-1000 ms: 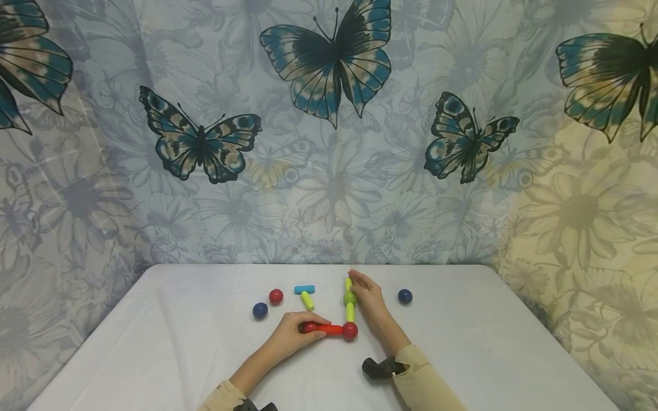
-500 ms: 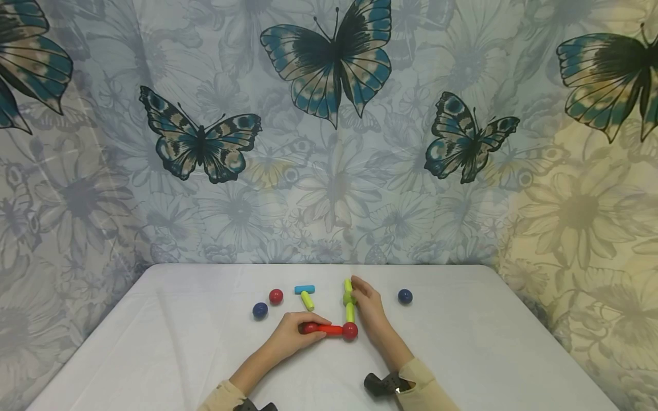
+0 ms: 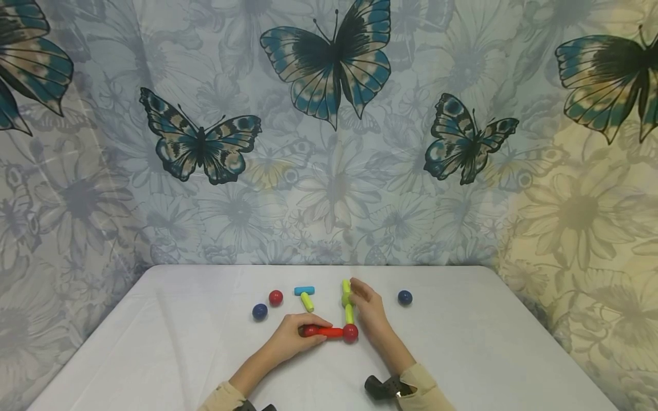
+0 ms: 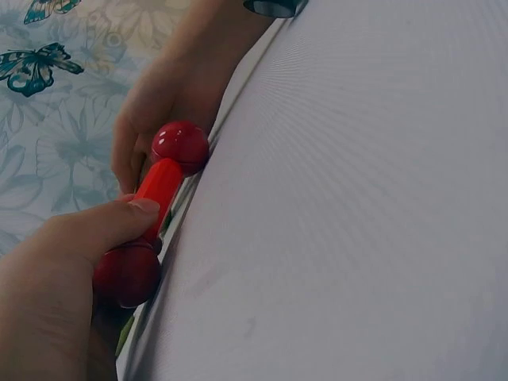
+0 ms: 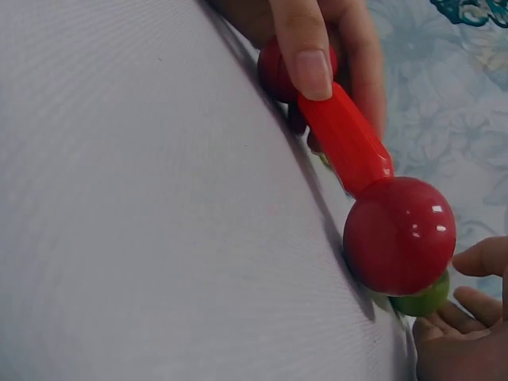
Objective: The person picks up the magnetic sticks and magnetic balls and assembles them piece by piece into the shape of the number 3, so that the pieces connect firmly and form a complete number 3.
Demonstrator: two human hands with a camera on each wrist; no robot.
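In the head view my left hand (image 3: pixel 289 337) pinches a red stick (image 3: pixel 333 332) between thumb and fingers, near the red ball (image 3: pixel 311 331) at its left end. A second red ball (image 3: pixel 350 333) joins the stick's right end. From that corner a yellow-green stick (image 3: pixel 349 314) runs back to a green ball (image 3: pixel 346 299), with another yellow-green stick (image 3: pixel 346 284) beyond it. My right hand (image 3: pixel 371 308) lies along the right side of this row, fingertips right at the green ball and far stick. The right wrist view shows the green ball (image 5: pixel 425 298) mostly hidden behind the red one.
Left of the joined pieces lie a blue ball (image 3: pixel 260 311), a red ball (image 3: pixel 275 297), a light blue stick (image 3: pixel 304 290) and a loose yellow-green stick (image 3: pixel 307 302). Another blue ball (image 3: pixel 405 297) sits right of my right hand. The white table (image 3: pixel 462 342) ends at a butterfly-patterned cloth (image 3: pixel 329 228).
My right hand has drawn back slightly toward me. The green ball and far yellow-green stick have shifted a little left, so the row now leans left. My left hand keeps its hold.
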